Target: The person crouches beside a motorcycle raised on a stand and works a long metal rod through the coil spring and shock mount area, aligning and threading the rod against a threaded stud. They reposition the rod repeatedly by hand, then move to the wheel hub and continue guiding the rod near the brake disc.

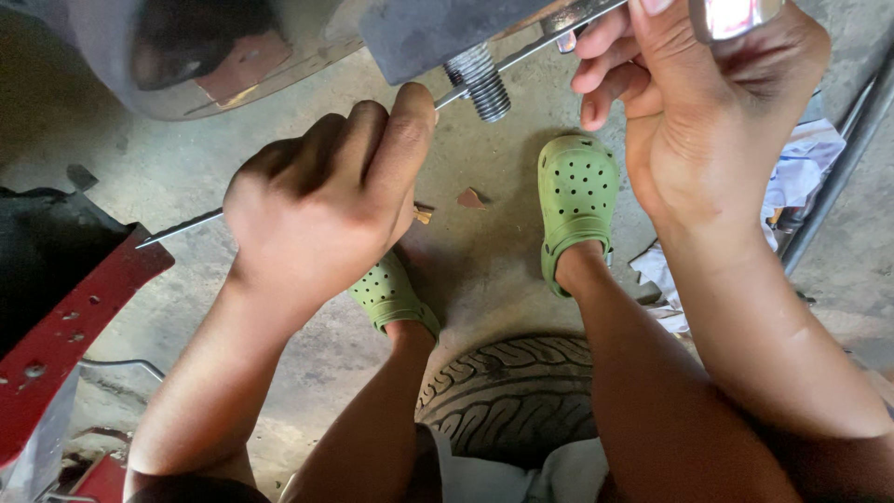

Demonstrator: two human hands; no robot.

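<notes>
Head view: your left hand (317, 205) fists a thin metal rod (177, 227) under the bolt (480, 82); right hand (698, 102) pinches its far end (stiff, slippery — grip mid-shaft).

The middle of the thin metal rod (177, 228) is hidden inside the closed left hand (317, 210). The shiny object (736, 17) gripped by the right hand (708, 121) is cut off by the top edge. The left green clog (391, 296) is partly covered by the left hand.
</notes>
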